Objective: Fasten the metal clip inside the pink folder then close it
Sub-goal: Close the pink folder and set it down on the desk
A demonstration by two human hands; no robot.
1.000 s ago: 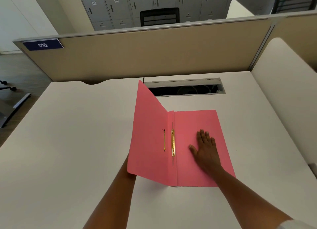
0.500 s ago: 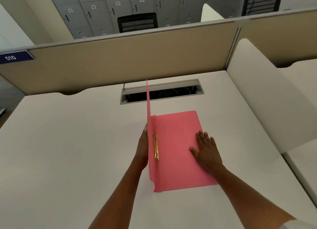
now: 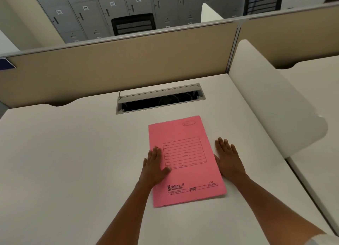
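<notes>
L hand [image 3: 155, 168]: fingers together, flat on the spine edge of the pink folder [image 3: 185, 160], prob. pressing the cover down so it stays shut. Folder lies closed on the worktop [image 3: 73, 162], btwn both sets of fingers. R hand [image 3: 228, 160]: fingers slightly spread, flat on worktop just beside the open edge, holding nothing.

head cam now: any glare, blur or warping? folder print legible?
Head view: soft even light, no glare on the desk; only faint shadows under the left hand and right hand. Wide-angle warp bends the partition. Pink folder is sharp enough to read "Krishna"; the smaller print is too blurred to read.
</notes>
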